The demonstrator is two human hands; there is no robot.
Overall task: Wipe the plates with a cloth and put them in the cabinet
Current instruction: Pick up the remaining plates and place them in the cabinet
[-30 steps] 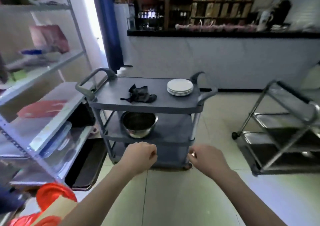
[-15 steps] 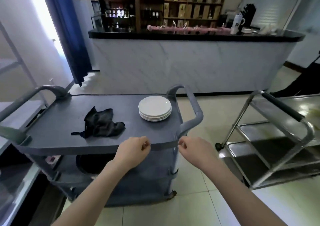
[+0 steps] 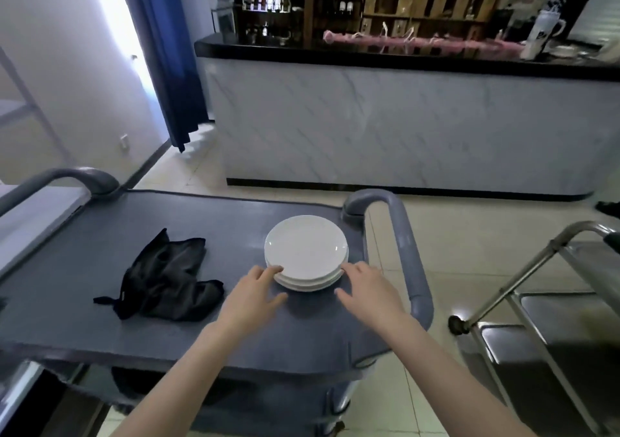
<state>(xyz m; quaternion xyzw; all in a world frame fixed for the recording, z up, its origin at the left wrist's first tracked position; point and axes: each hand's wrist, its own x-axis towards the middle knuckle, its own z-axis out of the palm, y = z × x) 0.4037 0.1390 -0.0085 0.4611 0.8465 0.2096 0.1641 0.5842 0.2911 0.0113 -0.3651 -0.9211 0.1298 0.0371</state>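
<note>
Loosely spread, fingers of left hand (image 3: pixel 250 297) and right hand (image 3: pixel 369 294) touch the plate stack (image 3: pixel 306 250); black cloth (image 3: pixel 167 279) lies to their left.

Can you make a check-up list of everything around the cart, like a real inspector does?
Surface: grey cart top, flat.
Job's things: stack of white plates near its right end; crumpled black cloth to the left, apart.
Clutter: nothing seen.
Hands: left hand and right hand, fingers spread, fingertips at the stack's near rim, one each side.
Cables: nothing seen.
Surroundings: marble-fronted counter ahead, metal trolley on the right, blue curtain.
</note>
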